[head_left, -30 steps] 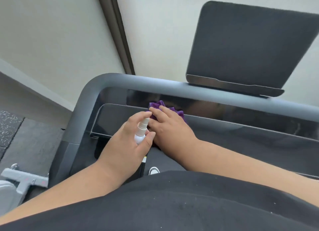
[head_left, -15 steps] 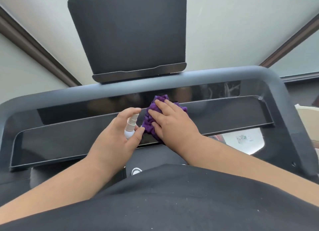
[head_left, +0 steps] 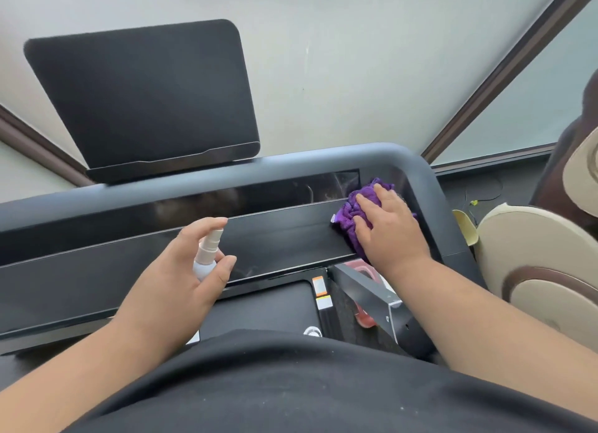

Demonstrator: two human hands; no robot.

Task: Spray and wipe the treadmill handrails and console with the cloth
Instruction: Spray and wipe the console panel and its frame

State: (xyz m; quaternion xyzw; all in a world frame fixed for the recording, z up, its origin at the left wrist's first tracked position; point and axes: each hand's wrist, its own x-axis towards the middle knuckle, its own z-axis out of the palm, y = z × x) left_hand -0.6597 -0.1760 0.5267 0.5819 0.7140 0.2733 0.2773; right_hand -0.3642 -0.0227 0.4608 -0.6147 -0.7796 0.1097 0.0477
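The treadmill's glossy black console [head_left: 278,235] runs across the view under a grey handrail bar [head_left: 291,168] that bends down at the right. My right hand [head_left: 391,235] presses a crumpled purple cloth [head_left: 351,211] flat on the console's right end, beside the handrail corner. My left hand [head_left: 191,270] holds a small white spray bottle [head_left: 207,254] over the middle of the console, index finger on the nozzle top. A black tablet holder [head_left: 142,99] stands on the bar at upper left.
A beige and brown massage chair [head_left: 543,264] stands close on the right. Below the console lie the black treadmill deck [head_left: 265,306] with warning stickers and a grey side rail [head_left: 372,300]. A pale wall and a dark window frame are behind.
My right hand has slid the purple cloth from the console's middle to its right end. The view has turned right. My left hand still holds the bottle near the middle.
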